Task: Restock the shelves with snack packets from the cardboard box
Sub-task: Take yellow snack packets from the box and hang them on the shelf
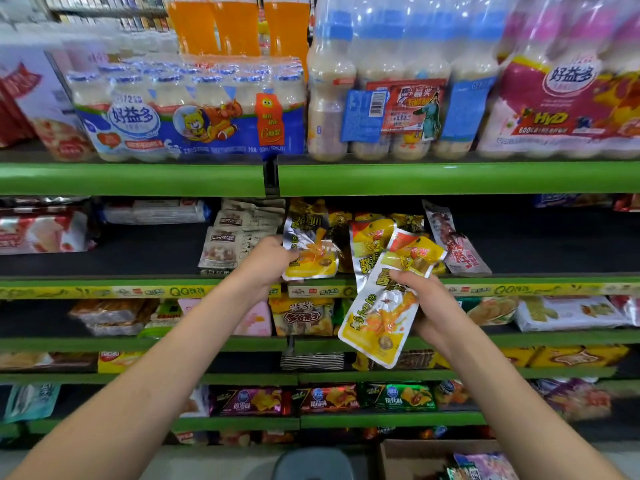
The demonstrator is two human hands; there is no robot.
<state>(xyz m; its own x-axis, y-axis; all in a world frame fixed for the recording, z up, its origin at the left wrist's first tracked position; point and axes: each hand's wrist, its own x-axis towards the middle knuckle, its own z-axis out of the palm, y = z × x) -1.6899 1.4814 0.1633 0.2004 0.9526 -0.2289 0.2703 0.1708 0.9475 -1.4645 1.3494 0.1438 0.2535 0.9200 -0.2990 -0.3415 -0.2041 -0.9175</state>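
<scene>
Mid-restock here: the left hand pinches a shiny silver-and-yellow foil snack packet by its lower left edge, standing it up at the front lip of the green-edged metal shelf, around 12 o'clock from the middle of the shot. The right hand has its fingers curled around a small fan of the same yellow foil packets, held in the air just below that shelf edge at about 3 o'clock from the left hand.

These look light and floppy, and the foil is probably slick (so a loose stack would likely slide apart). I'd guess pinching the flat sealed edge beats squeezing the middle, since whatever's inside seems soft.

The brown cardboard box sits down at 5 o'clock on the floor, with a pinkish packet showing inside. Behind the packet being placed there's already a leaning row of similar yellow ones.
</scene>
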